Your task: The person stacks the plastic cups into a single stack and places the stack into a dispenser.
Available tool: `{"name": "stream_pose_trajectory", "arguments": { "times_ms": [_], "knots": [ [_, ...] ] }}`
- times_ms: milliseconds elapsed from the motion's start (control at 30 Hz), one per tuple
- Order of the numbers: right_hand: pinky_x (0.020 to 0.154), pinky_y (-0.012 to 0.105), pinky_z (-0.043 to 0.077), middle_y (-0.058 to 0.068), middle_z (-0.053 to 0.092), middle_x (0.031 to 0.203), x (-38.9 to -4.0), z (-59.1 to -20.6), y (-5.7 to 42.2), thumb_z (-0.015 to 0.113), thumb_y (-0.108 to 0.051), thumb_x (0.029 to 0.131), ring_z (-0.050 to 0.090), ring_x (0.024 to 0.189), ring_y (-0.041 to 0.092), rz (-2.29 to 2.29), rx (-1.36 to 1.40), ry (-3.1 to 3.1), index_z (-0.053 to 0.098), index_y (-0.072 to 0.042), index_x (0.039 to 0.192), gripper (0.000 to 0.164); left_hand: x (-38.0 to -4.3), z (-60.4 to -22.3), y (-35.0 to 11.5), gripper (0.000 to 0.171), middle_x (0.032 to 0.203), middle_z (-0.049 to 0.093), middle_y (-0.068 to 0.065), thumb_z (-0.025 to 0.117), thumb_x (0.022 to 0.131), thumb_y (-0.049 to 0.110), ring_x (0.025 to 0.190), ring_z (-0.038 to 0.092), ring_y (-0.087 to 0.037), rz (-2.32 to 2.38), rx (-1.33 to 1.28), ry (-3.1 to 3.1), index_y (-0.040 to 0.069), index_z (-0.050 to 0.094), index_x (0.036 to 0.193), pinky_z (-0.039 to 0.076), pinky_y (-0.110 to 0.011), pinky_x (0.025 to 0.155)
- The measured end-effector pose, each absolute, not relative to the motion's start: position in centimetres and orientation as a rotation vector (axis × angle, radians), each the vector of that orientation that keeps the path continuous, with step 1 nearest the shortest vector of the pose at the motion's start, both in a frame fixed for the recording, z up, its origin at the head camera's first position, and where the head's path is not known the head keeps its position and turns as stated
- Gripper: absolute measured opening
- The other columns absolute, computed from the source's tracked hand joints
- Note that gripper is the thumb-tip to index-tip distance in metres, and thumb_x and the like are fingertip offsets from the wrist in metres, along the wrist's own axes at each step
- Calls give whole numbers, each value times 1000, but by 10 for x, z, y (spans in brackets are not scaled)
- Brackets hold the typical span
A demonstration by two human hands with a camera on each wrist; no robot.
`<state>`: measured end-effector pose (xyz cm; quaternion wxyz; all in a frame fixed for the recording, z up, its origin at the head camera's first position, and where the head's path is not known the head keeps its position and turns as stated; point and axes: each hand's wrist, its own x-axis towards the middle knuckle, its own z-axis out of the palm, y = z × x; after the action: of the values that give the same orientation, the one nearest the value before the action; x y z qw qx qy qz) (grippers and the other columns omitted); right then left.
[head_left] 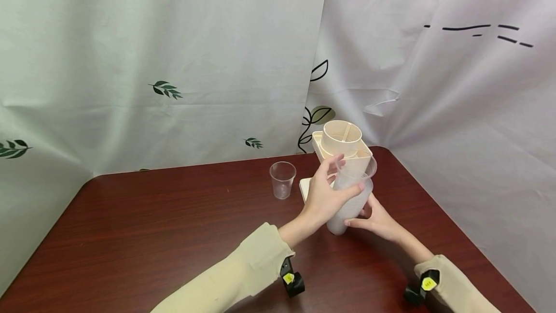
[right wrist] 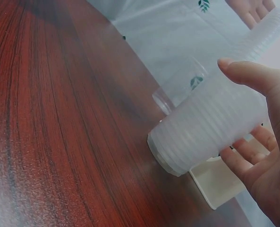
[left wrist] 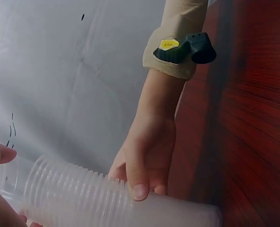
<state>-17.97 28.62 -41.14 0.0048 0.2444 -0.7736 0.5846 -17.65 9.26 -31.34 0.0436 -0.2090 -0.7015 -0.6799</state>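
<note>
A tall stack of nested clear plastic cups point(head_left: 349, 209) tilts over the table in front of a cream-coloured stand. Lower on the stack, my right hand point(head_left: 380, 219) grips it, the thumb on one side and the fingers round the other, as the right wrist view also shows. My left hand point(head_left: 326, 190) is at the upper end, thumb and fingers spread round the top cup point(head_left: 369, 168). In the left wrist view this cup point(left wrist: 14, 182) stands out past the ridged rims of the others, with the left hand point(left wrist: 0, 189) at its side.
The cream stand point(head_left: 362, 151) carries a round, open holder point(head_left: 342, 136) on top, just behind the hands. A single clear cup point(head_left: 282, 185) stands upright on the dark red wooden table point(head_left: 173, 221), left of the stand. Pale printed cloth point(head_left: 217, 62) hangs behind the table.
</note>
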Motion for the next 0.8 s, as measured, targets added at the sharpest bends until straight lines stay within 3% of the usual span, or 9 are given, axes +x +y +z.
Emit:
{"name": "stream_pose_trajectory", "arguments": {
  "times_ms": [800],
  "knots": [
    [83,21,56,-14,48,127,-180,-411,287,70,8,79,62,105,2,1831,779,-2431,28,-13,139,76,-177,-323,92,70,135,57,-4,79,74,15,126,52,-17,-2001,-680,-2248,10,49,136,44,-28,105]
  ]
}}
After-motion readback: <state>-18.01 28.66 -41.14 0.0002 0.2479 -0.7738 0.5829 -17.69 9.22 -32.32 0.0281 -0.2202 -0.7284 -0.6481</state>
